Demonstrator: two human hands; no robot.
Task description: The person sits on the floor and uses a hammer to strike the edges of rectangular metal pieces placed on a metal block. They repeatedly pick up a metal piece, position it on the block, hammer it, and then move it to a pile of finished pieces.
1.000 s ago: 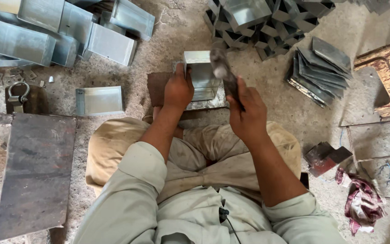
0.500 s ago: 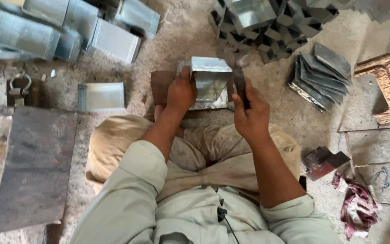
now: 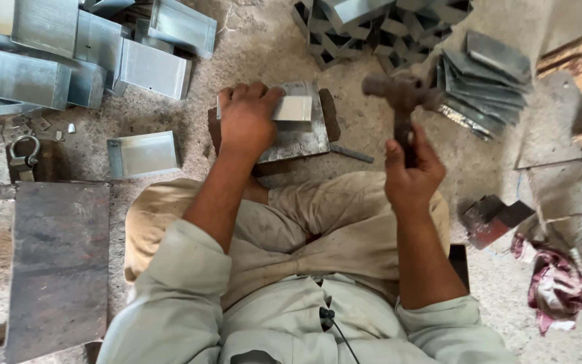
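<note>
The person sits on the ground with legs folded. The left hand (image 3: 245,121) lies palm down on a small folded sheet-metal piece (image 3: 291,108), fingers curled over its far edge and pressing it flat; the piece rests on a dark metal block (image 3: 301,135) just beyond the knees, near the middle of the scene. The right hand (image 3: 411,172) is closed fully around the handle of a hammer (image 3: 402,94), held raised to the right of the block, its rusty head blurred and clear of the workpiece.

To the far left lies a heap of folded metal boxes (image 3: 42,61). A single open metal tray (image 3: 144,154) sits on the ground left of the block. A thin metal rod (image 3: 351,154) lies just right of the block. At the far centre stands a cluster of small folded pieces (image 3: 372,27), and to its right a stack of flat grey sheets (image 3: 486,77). A dark flat plate (image 3: 55,263) lies near left, with a shackle (image 3: 23,155) just beyond it. A red-patterned rag (image 3: 557,286) lies near right.
</note>
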